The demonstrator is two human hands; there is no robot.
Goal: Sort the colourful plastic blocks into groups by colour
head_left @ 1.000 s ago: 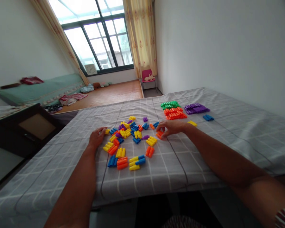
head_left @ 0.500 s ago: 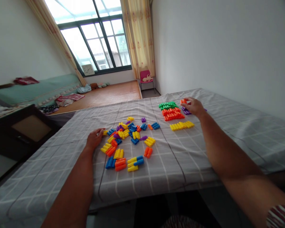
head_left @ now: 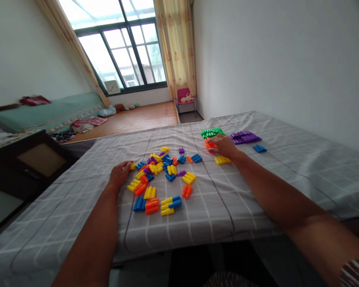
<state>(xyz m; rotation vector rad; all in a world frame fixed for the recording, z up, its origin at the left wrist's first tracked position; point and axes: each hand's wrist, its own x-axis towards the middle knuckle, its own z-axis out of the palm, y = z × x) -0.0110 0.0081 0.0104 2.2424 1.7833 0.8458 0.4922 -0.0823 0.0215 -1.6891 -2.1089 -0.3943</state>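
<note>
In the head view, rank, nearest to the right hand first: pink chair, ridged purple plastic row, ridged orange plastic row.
1. Ridged orange plastic row: partly behind the right hand.
2. Ridged purple plastic row: right of it.
3. Pink chair: far back, leftward.

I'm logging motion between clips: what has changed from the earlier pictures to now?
The right hand took an orange piece from the right edge of the loose pile, carried it over by the purple group, then moved left to the orange group; whether it has let go is unclear. The left hand stays at the yellow piece on the pile's left; the green group is unmoved.
</note>
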